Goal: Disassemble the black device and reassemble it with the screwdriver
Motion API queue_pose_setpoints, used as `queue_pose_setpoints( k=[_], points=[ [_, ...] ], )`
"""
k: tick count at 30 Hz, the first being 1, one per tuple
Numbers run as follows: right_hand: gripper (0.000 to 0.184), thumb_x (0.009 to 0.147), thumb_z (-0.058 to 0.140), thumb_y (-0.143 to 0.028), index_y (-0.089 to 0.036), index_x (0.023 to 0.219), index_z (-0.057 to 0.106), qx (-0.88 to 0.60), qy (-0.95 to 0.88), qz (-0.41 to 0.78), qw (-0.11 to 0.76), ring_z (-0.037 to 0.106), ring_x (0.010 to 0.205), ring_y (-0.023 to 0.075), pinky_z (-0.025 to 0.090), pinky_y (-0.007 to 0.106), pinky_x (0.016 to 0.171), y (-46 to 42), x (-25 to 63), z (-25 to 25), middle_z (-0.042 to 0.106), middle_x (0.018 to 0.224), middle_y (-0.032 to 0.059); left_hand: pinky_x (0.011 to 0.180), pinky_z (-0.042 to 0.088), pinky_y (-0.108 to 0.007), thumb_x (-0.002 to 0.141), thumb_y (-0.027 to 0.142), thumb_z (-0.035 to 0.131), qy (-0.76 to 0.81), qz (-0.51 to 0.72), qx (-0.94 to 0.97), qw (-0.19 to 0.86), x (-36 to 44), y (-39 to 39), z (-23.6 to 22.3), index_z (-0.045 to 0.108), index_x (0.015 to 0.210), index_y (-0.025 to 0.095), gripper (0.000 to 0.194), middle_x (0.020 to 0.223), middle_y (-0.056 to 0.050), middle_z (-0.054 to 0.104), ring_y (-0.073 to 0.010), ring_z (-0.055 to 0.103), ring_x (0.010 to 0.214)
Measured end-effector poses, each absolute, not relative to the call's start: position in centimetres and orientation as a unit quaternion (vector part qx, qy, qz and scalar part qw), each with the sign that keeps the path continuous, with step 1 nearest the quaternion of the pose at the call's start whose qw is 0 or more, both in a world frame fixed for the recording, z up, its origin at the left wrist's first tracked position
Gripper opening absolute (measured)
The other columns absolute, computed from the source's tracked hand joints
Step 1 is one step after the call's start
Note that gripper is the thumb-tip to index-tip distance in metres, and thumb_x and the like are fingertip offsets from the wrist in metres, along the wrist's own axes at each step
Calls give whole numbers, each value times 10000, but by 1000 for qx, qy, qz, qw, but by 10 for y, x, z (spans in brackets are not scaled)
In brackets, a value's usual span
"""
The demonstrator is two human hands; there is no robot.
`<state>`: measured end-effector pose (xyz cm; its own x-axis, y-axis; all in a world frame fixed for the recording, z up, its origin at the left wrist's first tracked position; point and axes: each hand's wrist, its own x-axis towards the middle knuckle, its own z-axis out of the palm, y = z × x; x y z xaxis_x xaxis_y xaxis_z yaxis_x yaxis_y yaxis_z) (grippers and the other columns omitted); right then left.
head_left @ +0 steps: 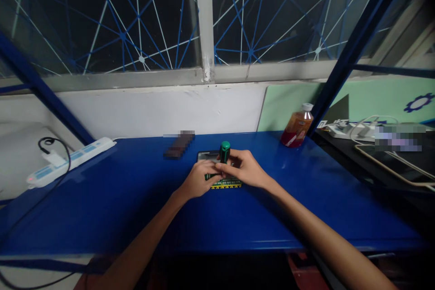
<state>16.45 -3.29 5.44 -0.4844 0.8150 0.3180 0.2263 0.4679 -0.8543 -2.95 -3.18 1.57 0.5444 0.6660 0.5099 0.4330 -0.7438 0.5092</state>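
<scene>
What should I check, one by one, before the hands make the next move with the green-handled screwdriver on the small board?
1. Screwdriver upright over the work: ok, the handle points up.
2. Right hand grips it: ok, the fingers wrap below the handle.
3. Left hand steadies the green board: ok, it rests on the board's left end.
4. Tip seated in a screw: cannot tell, the hands hide it.
5. Board flat on the blue table: ok, its front edge lies level.
6. Bottle away from the hands: ok, it stands at the back right, cap on.
</scene>
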Motion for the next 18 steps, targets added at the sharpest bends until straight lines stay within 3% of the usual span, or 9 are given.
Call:
queue_pose_setpoints(
  k=[18],
  points=[
    [314, 820, 641, -444, -158, 946, 674, -344, -763, 383, 392, 566, 582, 138, 428, 273, 517, -33, 164, 53, 662, 692, 32, 820, 465, -343, 842, 275, 674, 328, 370, 852, 171, -29, -31, 14, 749, 855, 224, 91, 869, -25, 739, -190, 657, 849]
  ],
)
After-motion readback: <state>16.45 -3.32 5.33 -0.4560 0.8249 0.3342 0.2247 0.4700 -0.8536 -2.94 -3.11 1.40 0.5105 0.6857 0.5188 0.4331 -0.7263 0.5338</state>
